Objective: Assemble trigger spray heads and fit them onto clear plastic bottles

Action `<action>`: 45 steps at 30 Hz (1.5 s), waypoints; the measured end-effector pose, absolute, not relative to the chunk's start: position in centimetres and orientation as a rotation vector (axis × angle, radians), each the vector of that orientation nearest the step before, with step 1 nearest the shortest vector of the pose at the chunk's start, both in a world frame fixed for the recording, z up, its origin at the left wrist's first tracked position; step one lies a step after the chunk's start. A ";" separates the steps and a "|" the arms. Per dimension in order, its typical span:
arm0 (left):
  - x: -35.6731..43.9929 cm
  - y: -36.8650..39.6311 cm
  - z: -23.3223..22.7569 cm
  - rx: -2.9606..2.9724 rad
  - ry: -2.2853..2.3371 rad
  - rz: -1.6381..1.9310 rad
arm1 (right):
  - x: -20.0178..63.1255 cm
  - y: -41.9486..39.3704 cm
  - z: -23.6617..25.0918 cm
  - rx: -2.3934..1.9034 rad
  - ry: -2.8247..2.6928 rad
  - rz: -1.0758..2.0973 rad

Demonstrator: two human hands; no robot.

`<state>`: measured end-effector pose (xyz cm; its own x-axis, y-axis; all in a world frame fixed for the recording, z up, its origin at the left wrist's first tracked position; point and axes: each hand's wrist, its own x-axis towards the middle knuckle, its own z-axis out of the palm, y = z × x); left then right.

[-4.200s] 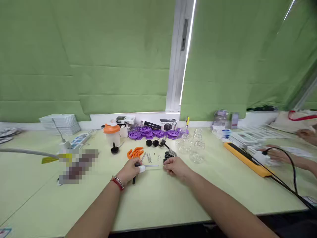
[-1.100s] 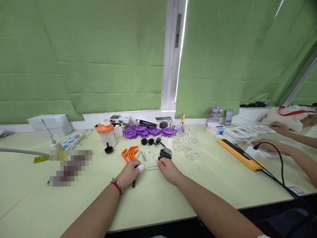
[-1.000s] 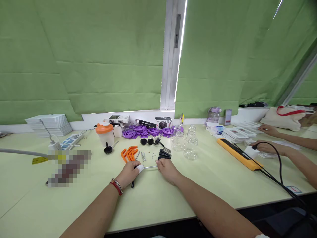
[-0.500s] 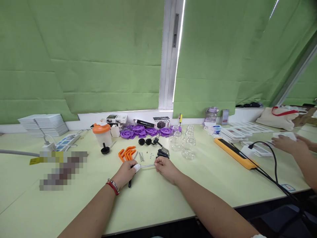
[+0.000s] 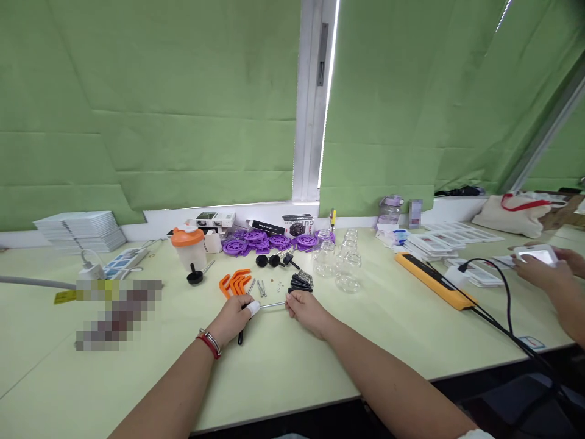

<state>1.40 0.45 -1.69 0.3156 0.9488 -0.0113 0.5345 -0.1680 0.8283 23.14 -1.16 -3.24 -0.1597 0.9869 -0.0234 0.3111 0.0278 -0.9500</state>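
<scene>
My left hand [image 5: 233,318], with a white wrap on the thumb, is closed round one end of a thin metal rod [image 5: 273,305]. A black handle-like piece [image 5: 241,336] sticks out below the same hand; whether it joins the rod is hidden. The fingertips of my right hand [image 5: 304,310] pinch the rod's other end, so it lies level between both hands just above the table. Beyond my left hand lie orange angled pieces [image 5: 238,282] and several metal pins [image 5: 261,288]. Black handles [image 5: 300,281] are bunched just past my right hand, near tiny metal parts [image 5: 280,285].
Glass jars [image 5: 348,274] stand right of centre. Purple rings [image 5: 256,240] and boxes [image 5: 216,219] line the back. An orange-lidded cup [image 5: 188,249] stands left. To the right are a yellow power strip [image 5: 434,281] with cables and a co-worker's hands [image 5: 543,268] holding a white device.
My hands and the rod stay almost in place. On the right, the co-worker's hands have tilted up a white device with a bright face.
</scene>
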 end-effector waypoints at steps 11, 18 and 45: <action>1.4 0.6 -1.9 1.820 1.301 0.681 | 23.0 -1.3 -3.3 -1.350 -1.578 1.169; 1.4 0.6 -1.8 1.816 1.302 0.694 | 23.1 -1.2 -3.0 -1.295 -1.500 1.237; 1.5 0.6 -1.7 1.803 1.288 0.685 | 23.4 -0.9 -3.7 -1.293 -1.572 1.224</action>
